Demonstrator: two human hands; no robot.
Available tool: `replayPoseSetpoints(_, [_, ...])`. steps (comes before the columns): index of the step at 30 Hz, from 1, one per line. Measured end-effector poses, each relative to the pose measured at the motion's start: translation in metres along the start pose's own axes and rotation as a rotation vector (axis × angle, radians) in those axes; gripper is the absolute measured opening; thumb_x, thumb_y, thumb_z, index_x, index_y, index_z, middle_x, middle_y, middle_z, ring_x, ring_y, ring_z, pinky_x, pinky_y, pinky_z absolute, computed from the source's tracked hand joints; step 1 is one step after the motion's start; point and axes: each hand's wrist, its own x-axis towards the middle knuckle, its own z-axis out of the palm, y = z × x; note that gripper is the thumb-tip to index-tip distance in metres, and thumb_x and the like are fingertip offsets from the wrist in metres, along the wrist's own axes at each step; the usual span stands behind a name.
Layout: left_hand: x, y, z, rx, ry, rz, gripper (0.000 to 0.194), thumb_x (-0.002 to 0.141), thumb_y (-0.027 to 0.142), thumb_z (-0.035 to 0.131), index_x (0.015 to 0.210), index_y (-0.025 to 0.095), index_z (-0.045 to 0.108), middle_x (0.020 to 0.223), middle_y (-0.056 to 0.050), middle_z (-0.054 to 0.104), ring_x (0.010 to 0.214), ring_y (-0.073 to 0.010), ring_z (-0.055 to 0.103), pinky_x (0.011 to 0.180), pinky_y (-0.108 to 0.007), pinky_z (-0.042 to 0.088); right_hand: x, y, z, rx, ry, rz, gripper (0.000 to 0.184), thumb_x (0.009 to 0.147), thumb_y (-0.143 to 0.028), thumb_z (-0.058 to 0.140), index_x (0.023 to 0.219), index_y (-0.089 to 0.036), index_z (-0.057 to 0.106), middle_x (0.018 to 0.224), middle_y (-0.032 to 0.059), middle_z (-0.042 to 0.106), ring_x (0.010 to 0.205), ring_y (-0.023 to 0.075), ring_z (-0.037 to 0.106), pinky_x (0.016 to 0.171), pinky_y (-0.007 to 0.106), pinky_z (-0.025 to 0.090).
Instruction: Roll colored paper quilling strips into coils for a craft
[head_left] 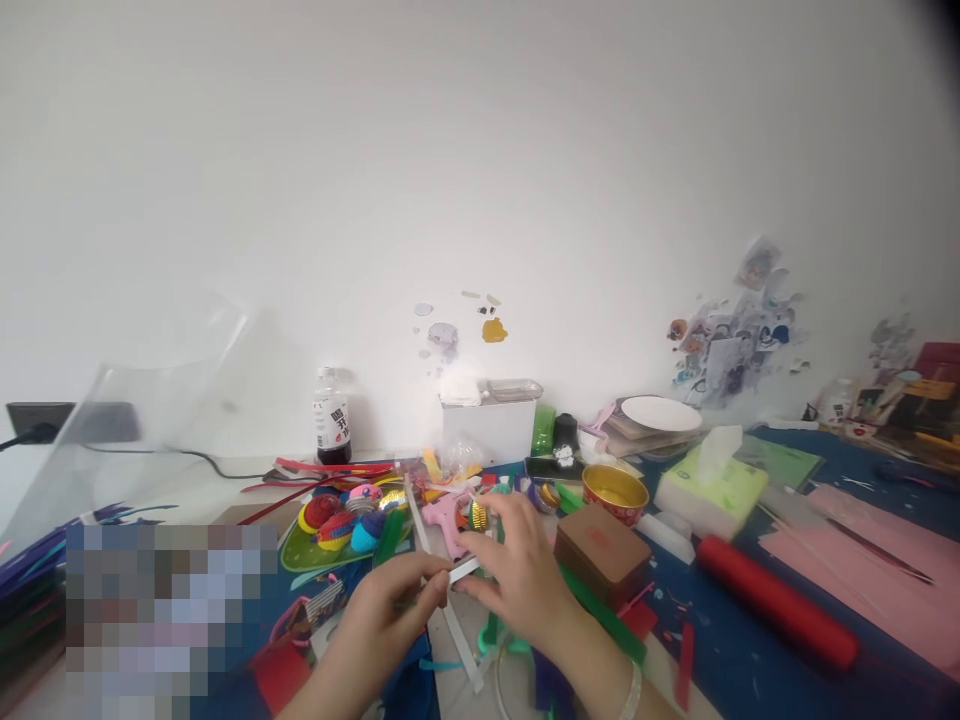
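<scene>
Near the front middle of the table, my left hand (394, 605) pinches a short white strip (463, 571) between thumb and fingers. The strip's other end runs between the thumb and index finger of my right hand (521, 570), whose other fingers curl above it. Just past those fingers is a small gold-and-green ridged piece (478, 514); whether they touch it is unclear. A pink glue gun (444, 515) lies right behind my hands. Below the hands a longer white strip (461, 645) lies on the grey board.
To the left, a green tray (292, 556) holds several colourful wrapped balls. A brown box (602, 550), a gold-and-red bowl (616, 492), a tissue pack (709, 490) and a red roll (776, 600) stand or lie to the right. A bottle (332, 420) stands by the wall.
</scene>
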Motion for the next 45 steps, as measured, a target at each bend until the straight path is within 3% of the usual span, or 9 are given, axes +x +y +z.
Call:
replayPoseSetpoints(5, [0.001, -0.003, 0.001, -0.022, 0.085, -0.076, 0.028, 0.077, 0.040, 0.051, 0.094, 0.022, 0.064, 0.088, -0.004, 0.066, 0.074, -0.0199, 0.059, 0.066, -0.026, 0.047, -0.003, 0.013, 0.001, -0.047, -0.012, -0.027, 0.009, 0.077, -0.021, 0.059, 0.068, -0.018, 0.056, 0.101, 0.0069, 0.047, 0.089, 0.0219, 0.042, 0.073, 0.037, 0.040])
replayPoseSetpoints(9, [0.000, -0.007, 0.001, -0.028, 0.263, -0.218, 0.046, 0.075, 0.044, 0.051, 0.115, 0.022, 0.049, 0.105, -0.008, 0.059, 0.092, -0.0245, 0.055, 0.077, -0.033, 0.046, -0.003, 0.034, -0.009, -0.252, 0.073, 0.233, 0.012, 0.077, -0.021, 0.058, 0.065, -0.018, 0.058, 0.092, 0.0083, 0.046, 0.083, 0.0232, 0.041, 0.067, 0.037, 0.037])
replayPoseSetpoints(13, [-0.003, -0.009, 0.006, -0.183, 0.269, -0.254, 0.034, 0.076, 0.028, 0.043, 0.109, 0.022, 0.049, 0.114, -0.007, 0.055, 0.109, -0.0242, 0.048, 0.085, -0.034, 0.043, -0.008, 0.065, -0.026, -0.569, 0.077, 0.497, 0.015, 0.077, -0.016, 0.055, 0.063, -0.018, 0.060, 0.078, 0.0100, 0.045, 0.078, 0.0261, 0.041, 0.064, 0.038, 0.035])
replayPoseSetpoints(20, [0.004, -0.022, 0.012, -0.099, 0.197, -0.151, 0.026, 0.076, 0.037, 0.044, 0.080, 0.020, 0.064, 0.097, -0.008, 0.061, 0.088, -0.0236, 0.057, 0.073, -0.030, 0.047, -0.037, 0.089, -0.022, -0.692, -0.144, 0.659, 0.023, 0.071, -0.028, 0.064, 0.051, -0.017, 0.059, 0.069, 0.0143, 0.050, 0.074, 0.0313, 0.046, 0.060, 0.041, 0.033])
replayPoseSetpoints(24, [0.005, -0.026, 0.015, -0.103, 0.084, -0.231, 0.033, 0.079, 0.043, 0.040, 0.068, 0.018, 0.059, 0.062, -0.002, 0.059, 0.056, -0.0166, 0.055, 0.052, -0.025, 0.044, -0.034, 0.085, -0.017, -0.681, -0.152, 0.651, 0.022, 0.067, -0.032, 0.067, 0.052, -0.017, 0.059, 0.068, 0.0135, 0.051, 0.073, 0.0309, 0.048, 0.059, 0.042, 0.035])
replayPoseSetpoints(27, [0.004, -0.022, 0.016, -0.146, 0.039, -0.312, 0.034, 0.079, 0.046, 0.040, 0.066, 0.019, 0.055, 0.044, 0.006, 0.047, 0.035, -0.0103, 0.039, 0.039, -0.022, 0.034, -0.020, 0.075, -0.018, -0.486, -0.023, 0.549, 0.008, 0.076, -0.022, 0.056, 0.072, -0.019, 0.063, 0.074, 0.0107, 0.055, 0.075, 0.0264, 0.051, 0.063, 0.040, 0.038])
replayPoseSetpoints(30, [0.004, -0.015, 0.015, -0.236, 0.077, -0.331, 0.029, 0.076, 0.047, 0.043, 0.074, 0.019, 0.052, 0.045, 0.007, 0.050, 0.032, -0.0091, 0.035, 0.036, -0.021, 0.030, -0.006, 0.056, -0.017, 0.029, 0.028, 0.468, 0.017, 0.080, -0.014, 0.046, 0.086, -0.020, 0.060, 0.080, 0.0055, 0.059, 0.078, 0.0205, 0.055, 0.070, 0.035, 0.043])
replayPoseSetpoints(35, [0.002, -0.004, 0.012, -0.399, 0.015, -0.318, 0.024, 0.076, 0.038, 0.042, 0.063, 0.019, 0.050, 0.057, 0.003, 0.055, 0.042, -0.0091, 0.041, 0.039, -0.019, 0.031, 0.004, 0.010, -0.011, 0.629, -0.065, 0.472, 0.020, 0.078, -0.011, 0.049, 0.093, -0.022, 0.059, 0.084, 0.0011, 0.060, 0.078, 0.0148, 0.058, 0.073, 0.028, 0.047])
replayPoseSetpoints(45, [0.000, -0.021, 0.022, -0.389, -0.069, -0.232, 0.037, 0.079, 0.049, 0.045, 0.065, 0.016, 0.055, 0.059, 0.003, 0.049, 0.049, -0.0083, 0.036, 0.045, -0.019, 0.028, 0.002, -0.016, 0.004, 0.566, -0.087, 0.387, 0.030, 0.072, -0.001, 0.052, 0.092, -0.023, 0.059, 0.075, -0.0019, 0.062, 0.074, 0.0148, 0.057, 0.076, 0.030, 0.045])
